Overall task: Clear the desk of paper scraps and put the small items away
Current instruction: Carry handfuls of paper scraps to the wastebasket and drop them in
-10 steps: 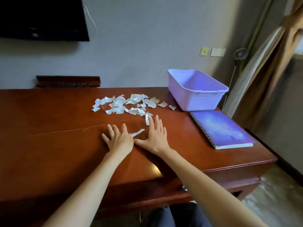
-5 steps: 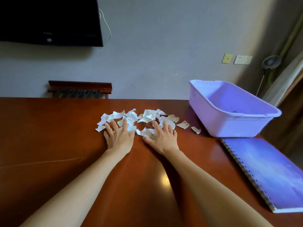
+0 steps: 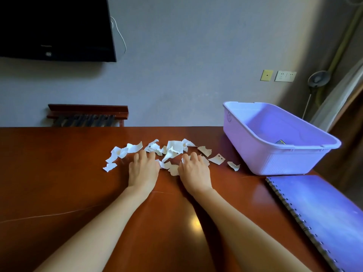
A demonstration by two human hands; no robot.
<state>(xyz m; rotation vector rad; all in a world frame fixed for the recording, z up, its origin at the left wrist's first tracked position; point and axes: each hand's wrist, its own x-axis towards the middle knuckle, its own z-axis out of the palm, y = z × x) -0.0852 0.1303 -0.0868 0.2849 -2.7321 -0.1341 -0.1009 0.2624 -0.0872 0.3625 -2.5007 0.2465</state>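
Observation:
Several torn white paper scraps (image 3: 173, 149) lie in a loose row across the middle of the red-brown desk (image 3: 59, 173). My left hand (image 3: 143, 169) rests palm down at the near edge of the pile, its fingertips curled into the scraps. My right hand (image 3: 194, 170) lies beside it in the same pose, fingers bent over scraps near its tips. Whether either hand has scraps pinched under the fingers is hidden. A few stray scraps (image 3: 233, 165) lie to the right, near the lilac plastic tub (image 3: 275, 160).
The tub stands at the desk's far right and holds a small dark item (image 3: 280, 142). A blue spiral notebook (image 3: 322, 214) lies in front of it along the right edge. A dark screen hangs on the wall at top left; a wooden rack stands behind the desk.
Both hands have slid forward from the bare desk onto the scrap pile, and their fingers have curled in. The view has moved closer to the desk.

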